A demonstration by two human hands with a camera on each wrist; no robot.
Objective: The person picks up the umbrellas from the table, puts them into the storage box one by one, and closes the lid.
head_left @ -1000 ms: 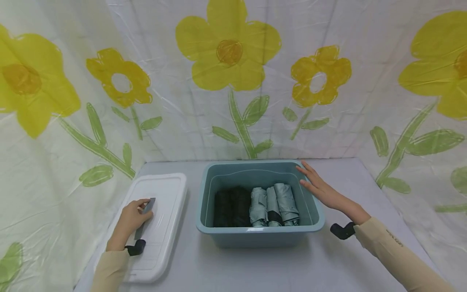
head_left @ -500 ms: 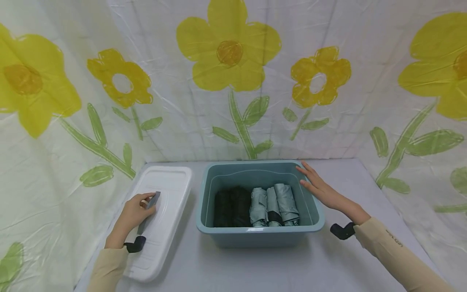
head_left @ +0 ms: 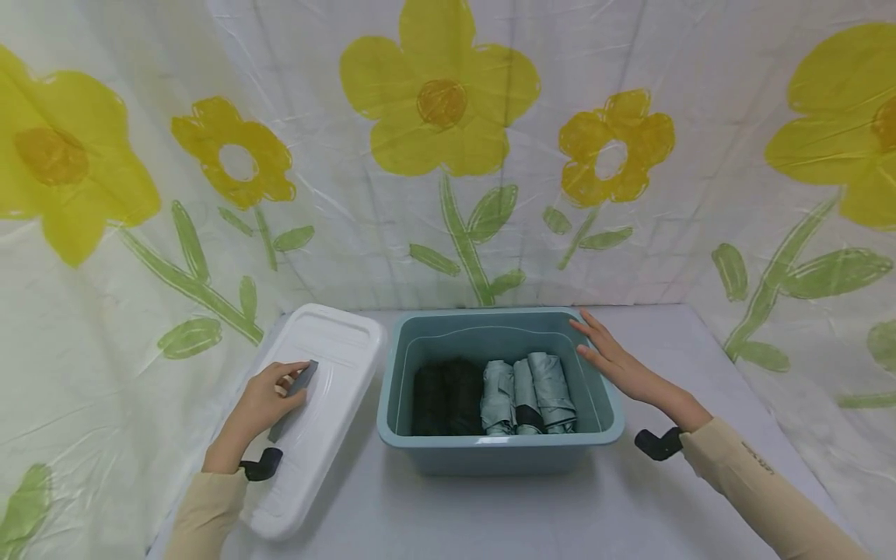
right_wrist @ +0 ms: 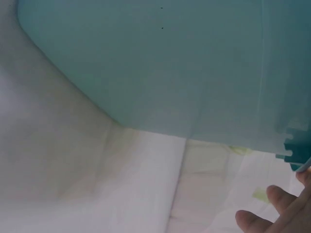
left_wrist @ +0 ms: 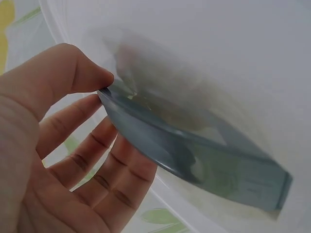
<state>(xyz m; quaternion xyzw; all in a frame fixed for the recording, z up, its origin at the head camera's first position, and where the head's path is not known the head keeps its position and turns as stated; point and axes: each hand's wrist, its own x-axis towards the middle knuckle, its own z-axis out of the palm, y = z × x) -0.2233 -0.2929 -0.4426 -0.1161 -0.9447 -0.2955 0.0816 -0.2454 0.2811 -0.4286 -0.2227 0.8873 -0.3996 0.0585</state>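
My left hand (head_left: pixel 269 398) pinches the grey-blue curved handle (left_wrist: pixel 228 167) of a white storage-box lid (head_left: pixel 343 342). In the left wrist view, thumb and fingers meet at one end of the handle. The lid slants, its far right edge tipped up close beside a teal storage bin (head_left: pixel 500 441). My right hand (head_left: pixel 619 369) lies at the bin's right rim with straight, spread fingers. Inside the bin stand dark rolled bundles (head_left: pixel 448 397) on the left and several light-blue rolled fabric bundles (head_left: pixel 549 389) on the right, one of them with a black band.
A pale cloth covers the table (head_left: pixel 490 513). Behind it and at both sides hangs a white curtain (head_left: pixel 322 233) with yellow flowers. The right wrist view is mostly filled by the bin's outer wall (right_wrist: pixel 146 63).
My left hand has moved the lid up and to the right, and its far end has swung toward the bin and tilted. My right hand has stayed at the bin's rim.
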